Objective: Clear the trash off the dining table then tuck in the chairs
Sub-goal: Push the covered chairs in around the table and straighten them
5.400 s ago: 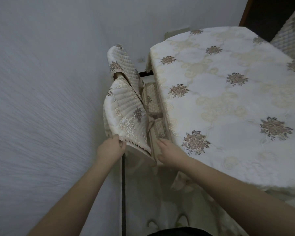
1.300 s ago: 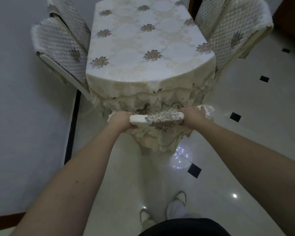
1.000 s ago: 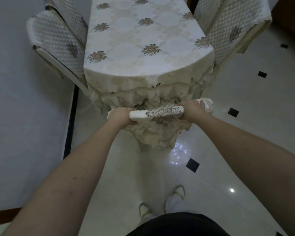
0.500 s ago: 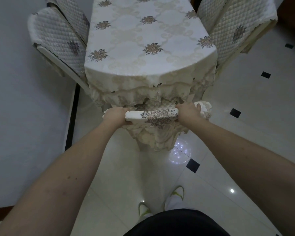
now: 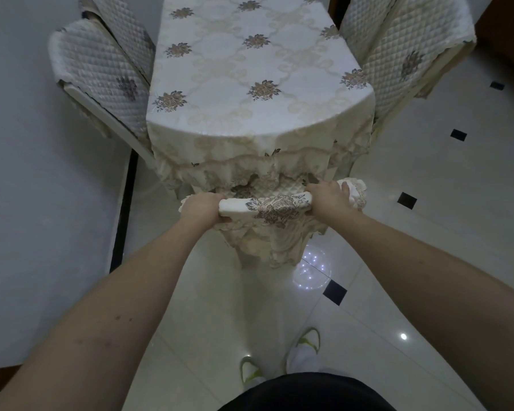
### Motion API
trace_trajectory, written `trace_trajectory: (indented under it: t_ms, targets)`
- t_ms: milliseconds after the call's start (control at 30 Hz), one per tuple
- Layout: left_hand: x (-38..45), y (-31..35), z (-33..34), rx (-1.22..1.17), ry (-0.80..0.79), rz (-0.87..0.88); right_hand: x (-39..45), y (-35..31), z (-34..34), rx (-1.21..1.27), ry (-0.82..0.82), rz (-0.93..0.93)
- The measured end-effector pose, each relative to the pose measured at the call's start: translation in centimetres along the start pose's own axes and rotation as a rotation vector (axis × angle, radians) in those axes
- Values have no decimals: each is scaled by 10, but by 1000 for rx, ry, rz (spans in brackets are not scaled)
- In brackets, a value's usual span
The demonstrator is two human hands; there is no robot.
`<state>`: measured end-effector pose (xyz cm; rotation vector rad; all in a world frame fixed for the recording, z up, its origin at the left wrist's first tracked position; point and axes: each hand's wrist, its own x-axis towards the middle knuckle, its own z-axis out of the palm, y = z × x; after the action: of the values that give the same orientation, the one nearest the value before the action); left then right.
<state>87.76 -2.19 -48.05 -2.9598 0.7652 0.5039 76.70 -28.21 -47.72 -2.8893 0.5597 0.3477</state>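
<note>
A dining table (image 5: 250, 63) under a cream floral tablecloth runs away from me. At its near end stands a chair (image 5: 267, 204) with a quilted, flower-embroidered cover; its seat is hidden under the hanging cloth. My left hand (image 5: 204, 207) grips the left end of the chair's top rail. My right hand (image 5: 328, 198) grips the right end. Both hands are closed around the rail. No trash shows on the tabletop.
Two quilted-cover chairs (image 5: 101, 75) stand against the table's left side, close to a white wall (image 5: 27, 173). Two more chairs (image 5: 398, 54) stand on the right side. The glossy white tile floor (image 5: 442, 218) with small black insets lies to the right. My feet (image 5: 279, 360) are below.
Since 5.4 s ago I went from the left-side chair to the table's near end. Over the last second the near chair has edged closer under the table; both hands keep their grip.
</note>
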Motion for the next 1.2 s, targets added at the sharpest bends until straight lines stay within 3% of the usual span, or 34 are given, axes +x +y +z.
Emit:
trace_trajectory:
  t_ms: [500, 800, 900, 1000, 1067, 1200]
  targets:
    - [14, 1, -5, -27, 4, -7, 16, -1, -5, -15, 18, 4]
    - [-2, 1, 2, -130, 149, -38, 4, 4, -8, 67, 18, -36]
    - [-29, 15, 7, -114, 195, 110, -15, -1, -14, 190, -52, -29]
    - [-56, 40, 21, -34, 226, 281, -53, -9, 9, 126, 99, -153]
    - [-69, 49, 34, -19, 270, 263, -75, -14, 25, 133, 230, -191]
    - [-83, 52, 51, -30, 301, 250, -90, -11, 38, 90, 291, -188]
